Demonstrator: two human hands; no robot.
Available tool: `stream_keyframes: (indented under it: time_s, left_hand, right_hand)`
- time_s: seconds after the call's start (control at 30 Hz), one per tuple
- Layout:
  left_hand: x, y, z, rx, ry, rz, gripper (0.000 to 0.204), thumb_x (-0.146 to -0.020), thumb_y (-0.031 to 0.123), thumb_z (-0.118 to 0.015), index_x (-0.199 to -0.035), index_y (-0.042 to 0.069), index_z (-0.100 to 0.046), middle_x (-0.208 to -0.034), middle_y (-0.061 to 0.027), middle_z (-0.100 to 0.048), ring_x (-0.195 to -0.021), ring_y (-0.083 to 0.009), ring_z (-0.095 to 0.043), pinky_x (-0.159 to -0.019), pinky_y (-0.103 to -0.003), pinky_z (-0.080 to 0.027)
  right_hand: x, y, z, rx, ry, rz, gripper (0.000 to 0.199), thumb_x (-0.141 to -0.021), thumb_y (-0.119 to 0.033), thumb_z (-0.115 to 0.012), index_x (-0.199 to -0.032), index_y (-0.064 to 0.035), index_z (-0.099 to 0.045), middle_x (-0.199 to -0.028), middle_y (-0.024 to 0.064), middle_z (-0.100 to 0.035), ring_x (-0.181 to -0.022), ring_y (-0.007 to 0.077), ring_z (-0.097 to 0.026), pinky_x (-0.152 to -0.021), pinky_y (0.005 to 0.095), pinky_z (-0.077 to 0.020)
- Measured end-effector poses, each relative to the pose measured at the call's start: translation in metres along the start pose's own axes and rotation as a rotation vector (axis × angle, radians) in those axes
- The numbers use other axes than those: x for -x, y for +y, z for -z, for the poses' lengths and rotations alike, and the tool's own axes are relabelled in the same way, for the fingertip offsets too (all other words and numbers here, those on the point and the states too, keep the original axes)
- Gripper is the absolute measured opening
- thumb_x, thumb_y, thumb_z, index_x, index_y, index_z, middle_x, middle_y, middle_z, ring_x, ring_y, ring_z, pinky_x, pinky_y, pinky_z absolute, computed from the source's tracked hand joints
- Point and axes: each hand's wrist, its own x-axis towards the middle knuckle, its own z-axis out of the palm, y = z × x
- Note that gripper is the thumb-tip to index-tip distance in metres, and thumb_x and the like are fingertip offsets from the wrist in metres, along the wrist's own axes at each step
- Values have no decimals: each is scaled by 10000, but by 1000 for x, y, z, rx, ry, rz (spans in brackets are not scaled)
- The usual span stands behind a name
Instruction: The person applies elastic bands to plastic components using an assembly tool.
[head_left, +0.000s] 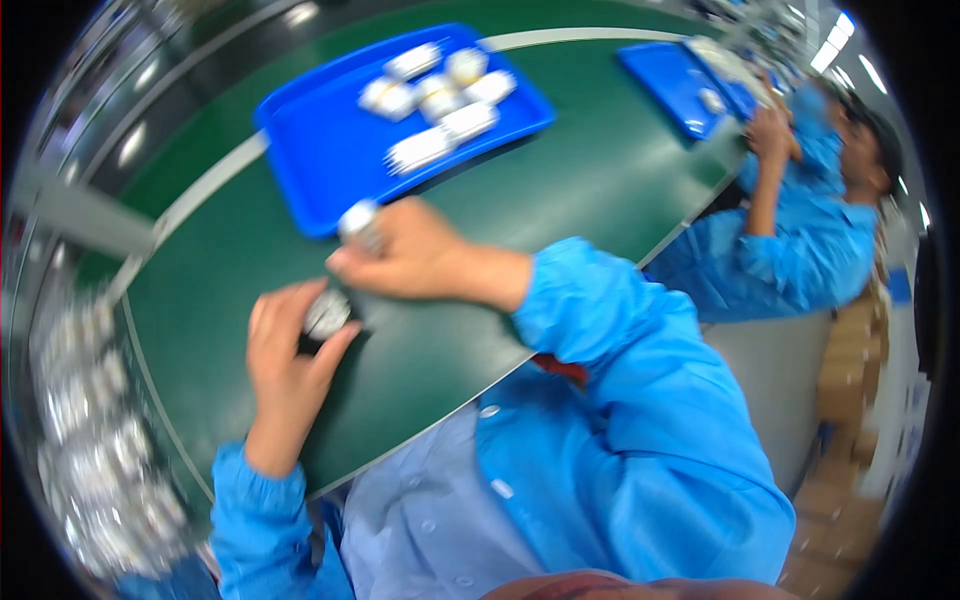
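Observation:
My left hand (283, 345) is closed around a round piece with a silvery-white face and dark side (328, 315), held between thumb and fingers just over the green table. My right hand (415, 250) grips a white cylindrical part (360, 222) with a greyish lower end, near the corner of a blue tray. Motion blur hides the fine detail of both pieces. Inside the blue tray (320, 155), several white cylindrical parts (420, 150) lie grouped toward the right side, some on their sides and some showing yellowish bands.
The green tabletop (440, 350) has a pale curved edge strip. To the right, a co-worker in blue (800, 250) handles something by a second blue tray (670, 80). Clear-wrapped packs of parts (110, 450) stand at the left, beyond the table edge. Brown cartons (850, 370) are stacked far right.

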Motion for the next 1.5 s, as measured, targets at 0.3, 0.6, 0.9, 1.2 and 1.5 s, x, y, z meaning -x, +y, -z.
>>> stream_keyframes:
  time_s: [0.3, 0.6, 0.9, 1.2, 1.5]
  left_hand:
    - [4, -3, -13, 146, 98, 28, 503, -643, 168, -880, -1080, 56, -659, -933, -74, -657, -799, -229, -586, -675, -321, -497]
    - [8, -2, -12, 155, 67, -6, 502, -627, 163, -888, -1062, 58, -661, -932, -70, -655, -793, -226, -586, -668, -318, -501]
    - [10, 3, -10, 92, 72, 29, 524, -639, 147, -882, -1092, 46, -639, -941, -77, -637, -780, -210, -573, -674, -311, -500]
    - [15, 7, -13, 279, 50, 87, 718, -692, 43, -799, -1326, 46, -462, -1071, -74, -667, -870, -192, -603, -783, -312, -512]
    - [13, 4, -10, 76, 6, 22, 640, -692, 62, -806, -1260, 35, -511, -1083, -98, -670, -868, -218, -614, -775, -324, -522]
  right_hand:
    - [7, -37, 18, -562, 203, 106, 324, -974, -139, -559, -664, -60, -510, -589, 23, -566, -539, 68, -478, -510, 239, -372]
    - [12, -49, -4, -563, 153, 168, 309, -974, -103, -581, -676, -54, -514, -592, -6, -543, -540, 46, -469, -489, 229, -372]
    - [10, -47, -8, -470, 127, 67, 332, -968, -133, -589, -656, -51, -514, -578, -9, -542, -529, 39, -475, -474, 230, -360]
    - [11, -47, -2, -502, 181, 158, 325, -974, -129, -565, -661, -56, -516, -582, 7, -555, -527, 48, -459, -482, 231, -358]
    - [10, -45, -9, -388, 103, 208, 346, -963, -123, -580, -635, -55, -494, -596, -7, -526, -534, 43, -437, -475, 236, -327]
